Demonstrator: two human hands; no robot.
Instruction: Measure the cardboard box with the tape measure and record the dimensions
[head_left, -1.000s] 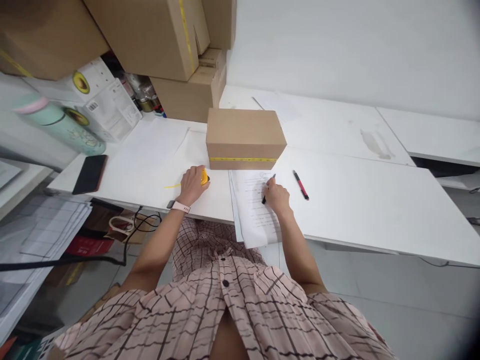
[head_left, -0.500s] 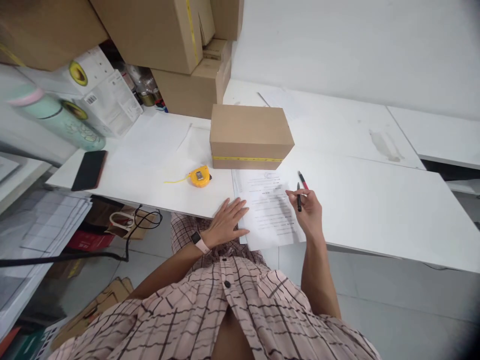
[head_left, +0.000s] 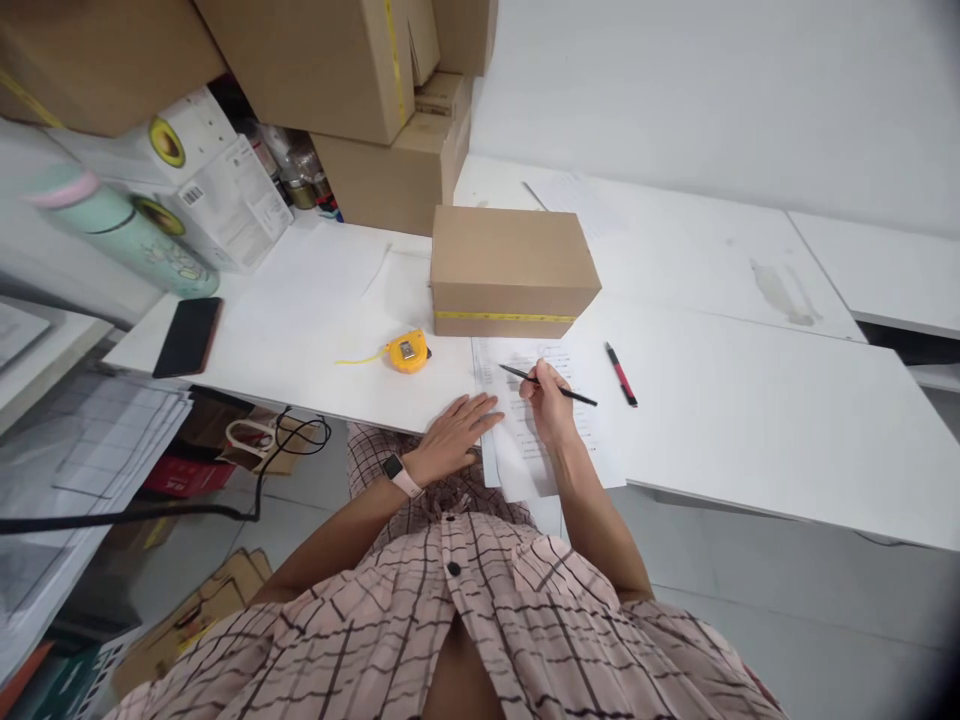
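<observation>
Leaning over the near edge of the white table (head_left: 750, 420) at lower centre of the frame, the person has the left hand (head_left: 452, 437) laid flat and unclenched, fingers spread and grasping nothing, with the fingertips resting on the left margin of a printed sheet (head_left: 511, 452). Just right of it, the right hand (head_left: 551, 405) is closed around a black pen (head_left: 581, 398), whose tip touches the upper lines of the sheet while its tail slants toward the right. The sheet's lower end hangs past the table edge, above the checked shirt. That overhang looks like the weak spot. Only the margin is pinned, so a firm stroke could swing or crease the paper. A forearm dragging across the unsupported part could pull it off the table. A little farther up, a red pen (head_left: 621, 374) lies loose just right of the sheet, where the writing arm could nudge it into rolling. Left of the sheet sits a yellow tape measure (head_left: 407, 351) with a short length of blade drawn out. Behind the sheet's far edge, at the centre of the frame, stands a closed cardboard box (head_left: 510, 265); it seems close enough to crowd the pen on the top lines. At far left a dark phone (head_left: 187, 336) lies near the table corner, and large cartons (head_left: 322, 60) are stacked along the upper left.
</observation>
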